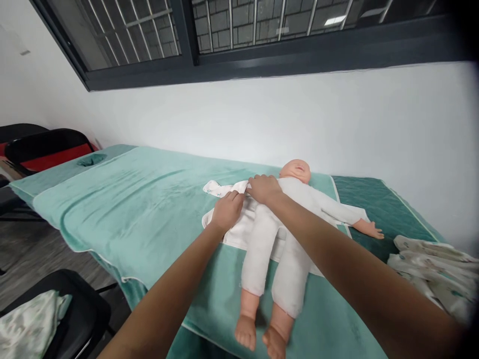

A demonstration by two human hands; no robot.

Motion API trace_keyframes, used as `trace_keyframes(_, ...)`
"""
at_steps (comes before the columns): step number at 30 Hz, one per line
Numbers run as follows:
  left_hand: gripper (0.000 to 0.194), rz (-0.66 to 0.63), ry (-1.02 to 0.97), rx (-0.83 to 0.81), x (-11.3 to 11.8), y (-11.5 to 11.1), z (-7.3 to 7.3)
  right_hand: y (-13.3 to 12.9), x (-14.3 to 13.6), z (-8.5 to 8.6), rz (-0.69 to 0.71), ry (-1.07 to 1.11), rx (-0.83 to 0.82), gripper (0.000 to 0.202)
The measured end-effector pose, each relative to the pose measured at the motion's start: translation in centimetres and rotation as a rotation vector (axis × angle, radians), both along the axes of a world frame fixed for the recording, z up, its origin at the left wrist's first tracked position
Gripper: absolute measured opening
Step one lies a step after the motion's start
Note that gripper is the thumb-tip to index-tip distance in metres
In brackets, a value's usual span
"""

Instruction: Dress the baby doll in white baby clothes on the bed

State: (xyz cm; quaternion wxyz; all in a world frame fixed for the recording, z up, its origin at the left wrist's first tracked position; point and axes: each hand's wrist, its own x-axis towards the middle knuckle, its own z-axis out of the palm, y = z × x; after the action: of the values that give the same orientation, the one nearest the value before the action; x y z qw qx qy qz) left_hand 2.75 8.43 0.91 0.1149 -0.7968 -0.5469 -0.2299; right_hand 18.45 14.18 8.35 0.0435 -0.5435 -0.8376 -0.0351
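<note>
A baby doll (pixel 295 194) lies on its back in a white padded suit, head toward the wall and bare feet toward me. Under its trunk a thin white baby shirt (pixel 239 229) is spread out, one sleeve reaching left across the bed. My left hand (pixel 227 212) is closed on that sleeve near its middle. Just to the right, at the doll's shoulder, my right hand (pixel 264 189) is closed around the doll's arm, which it mostly covers. The doll's other arm stretches out to the right, its small hand uncovered.
Green sheets cover the bed (pixel 130 209), which stands along a white wall below a barred window (pixel 232 30). Folded baby clothes (pixel 437 269) lie at the right edge. A black chair (pixel 82 309) at lower left holds a printed cloth (pixel 33 324). Red-and-black chairs (pixel 52 147) stand beyond.
</note>
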Motion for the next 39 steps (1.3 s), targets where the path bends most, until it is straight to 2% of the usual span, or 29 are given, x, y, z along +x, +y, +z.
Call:
trace_keyframes(3,0.03,0.151,-0.098,0.068,-0.1,0.2,0.1,-1.1,2.2,1.6,0.015,0.149,0.122,0.037)
trace_keyframes(5,0.03,0.262,-0.176,0.078,-0.2,0.5,0.0,-2.1,5.1,2.0,-0.008,0.425,0.288,0.037)
trace_keyframes(7,0.029,0.314,-0.209,0.056,-0.2,0.8,-0.1,-3.1,8.8,1.3,-0.113,0.636,0.422,0.036)
trace_keyframes(9,0.026,0.312,-0.21,0.031,-0.2,1.1,-0.3,-4.1,12.4,-0.5,-0.327,0.728,0.459,0.036)
trace_keyframes(11,0.022,0.29,-0.209,0.009,-0.2,1.2,-0.3,-4.8,15.3,-2.6,-0.525,0.728,0.437,0.037)
trace_keyframes(13,0.02,0.266,-0.222,-0.011,-0.2,1.2,-0.2,-5.4,16.9,-4.0,-0.662,0.663,0.36,0.039)
trace_keyframes(15,0.02,0.241,-0.254,-0.026,-0.2,1.1,0.0,-5.8,17.3,-4.4,-0.741,0.567,0.28,0.041)
trace_keyframes(17,0.02,0.218,-0.306,-0.038,-0.1,0.7,0.3,-6.1,17.0,-3.9,-0.771,0.49,0.199,0.044)
trace_keyframes(20,0.019,0.199,-0.406,-0.048,0.0,0.2,0.9,-6.3,16.4,-2.9,-0.741,0.448,0.079,0.05)
trace_keyframes(23,0.017,0.178,-0.508,-0.068,0.5,0.2,1.4,-6.3,16.3,-2.6,-0.667,0.464,0.009,0.057)
trace_keyframes(28,0.016,0.071,-0.665,-0.168,3.0,1.2,2.8,-6.1,16.4,-3.1,-0.542,0.638,-0.012,0.058)
trace_keyframes(34,0.021,-0.006,-0.797,-0.295,6.6,3.1,5.4,-6.0,14.5,-4.0,-0.455,0.869,0.027,0.057)
trace_keyframes(39,0.022,-0.041,-0.827,-0.309,7.1,4.5,7.9,-5.9,13.3,-5.1,-0.28,1.063,-0.047,0.06)
